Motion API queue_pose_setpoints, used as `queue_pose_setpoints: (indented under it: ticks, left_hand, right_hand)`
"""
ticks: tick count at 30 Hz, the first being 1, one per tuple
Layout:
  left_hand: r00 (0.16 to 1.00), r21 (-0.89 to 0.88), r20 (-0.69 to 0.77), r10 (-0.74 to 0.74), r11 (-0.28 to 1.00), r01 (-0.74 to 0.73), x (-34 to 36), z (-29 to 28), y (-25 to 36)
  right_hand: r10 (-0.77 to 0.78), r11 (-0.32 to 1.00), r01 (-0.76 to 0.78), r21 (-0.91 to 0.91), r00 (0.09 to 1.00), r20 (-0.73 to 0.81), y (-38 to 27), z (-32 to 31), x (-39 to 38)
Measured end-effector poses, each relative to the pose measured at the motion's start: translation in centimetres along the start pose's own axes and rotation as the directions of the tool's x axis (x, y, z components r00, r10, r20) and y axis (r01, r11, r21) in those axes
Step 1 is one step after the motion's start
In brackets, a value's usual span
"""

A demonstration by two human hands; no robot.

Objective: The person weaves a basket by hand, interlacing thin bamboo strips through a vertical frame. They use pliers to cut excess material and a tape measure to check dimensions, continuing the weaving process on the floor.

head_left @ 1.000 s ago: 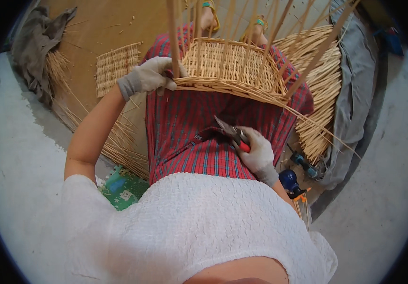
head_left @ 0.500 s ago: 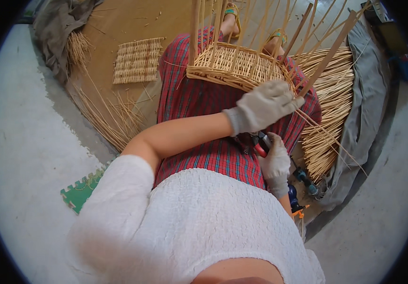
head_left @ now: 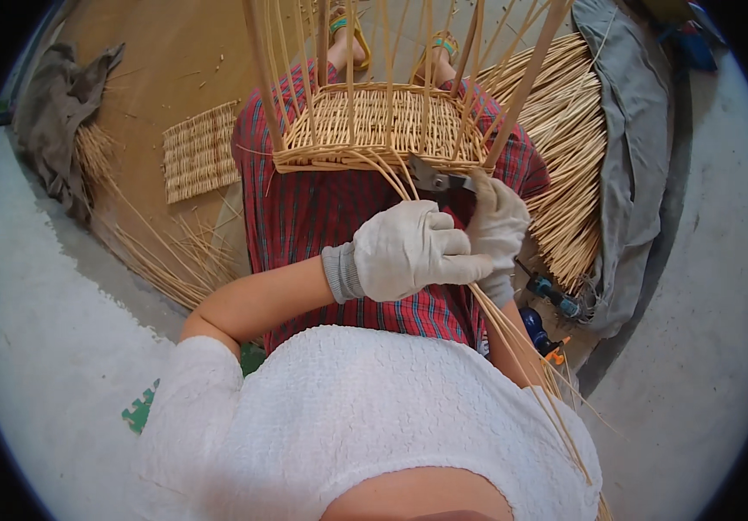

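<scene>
On my lap rests a partly woven wicker basket (head_left: 387, 117), with upright stakes and a woven base. My left hand (head_left: 413, 250), in a whitish glove, is closed around several long wicker strands (head_left: 513, 334). These run from the basket's near edge through the fist and trail toward my right side. My gloved right hand (head_left: 497, 221) grips pruning shears (head_left: 430, 177), whose metal head lies against the near rim beside the strands. The handles are mostly hidden by the right hand.
A large bundle of wicker rods (head_left: 565, 165) lies at the right beside grey cloth (head_left: 630, 165). On the left are a flat woven panel (head_left: 200, 152), loose rods (head_left: 152, 269) and a dark cloth (head_left: 65, 122). A teal power tool (head_left: 552, 295) sits near my right forearm.
My left hand has drawn the strands back from the basket's right corner toward me. My right hand has risen with the shears to the near rim. The basket appears farther left in view.
</scene>
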State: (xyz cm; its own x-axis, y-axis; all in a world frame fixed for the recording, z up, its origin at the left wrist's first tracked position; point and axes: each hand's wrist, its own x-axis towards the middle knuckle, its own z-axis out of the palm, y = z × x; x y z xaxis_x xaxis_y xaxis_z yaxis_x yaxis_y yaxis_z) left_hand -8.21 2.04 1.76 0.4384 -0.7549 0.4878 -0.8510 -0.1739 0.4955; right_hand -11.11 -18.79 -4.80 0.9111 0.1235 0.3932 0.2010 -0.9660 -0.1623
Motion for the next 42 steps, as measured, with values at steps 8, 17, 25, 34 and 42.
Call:
queue_pose_setpoints:
  ticks: [8, 17, 25, 34, 42]
  left_hand:
    - [1.000, -0.081, 0.016, -0.010, 0.997, 0.011, -1.8, -2.5, 1.1]
    - [0.993, -0.087, -0.114, -0.002, 0.996, -0.008, -1.2, -1.1, 1.2]
    - [0.949, -0.005, 0.290, -0.121, 0.992, 0.128, 2.4, 1.6, 0.1]
    - [0.981, -0.104, -0.072, -0.183, 0.979, 0.175, -3.6, 0.8, 1.4]
    - [-0.256, -0.189, -0.880, -0.400, -0.199, 0.962, -43.7, -4.8, -5.1]
  right_hand:
    - [0.119, 0.971, -0.162, 0.173, 0.964, 0.237, -1.8, 0.9, -0.7]
    - [0.281, 0.807, -0.403, 0.432, 0.905, 0.319, -3.9, 4.5, -1.6]
    - [0.097, 0.927, -0.204, 0.314, 0.941, 0.326, -7.3, -0.7, -0.5]
    - [-0.220, 0.893, -0.042, 0.447, 0.827, 0.517, -4.9, -0.4, -1.8]
    - [0.257, 0.846, -0.339, 0.411, 0.935, 0.243, 0.9, -3.0, -3.0]
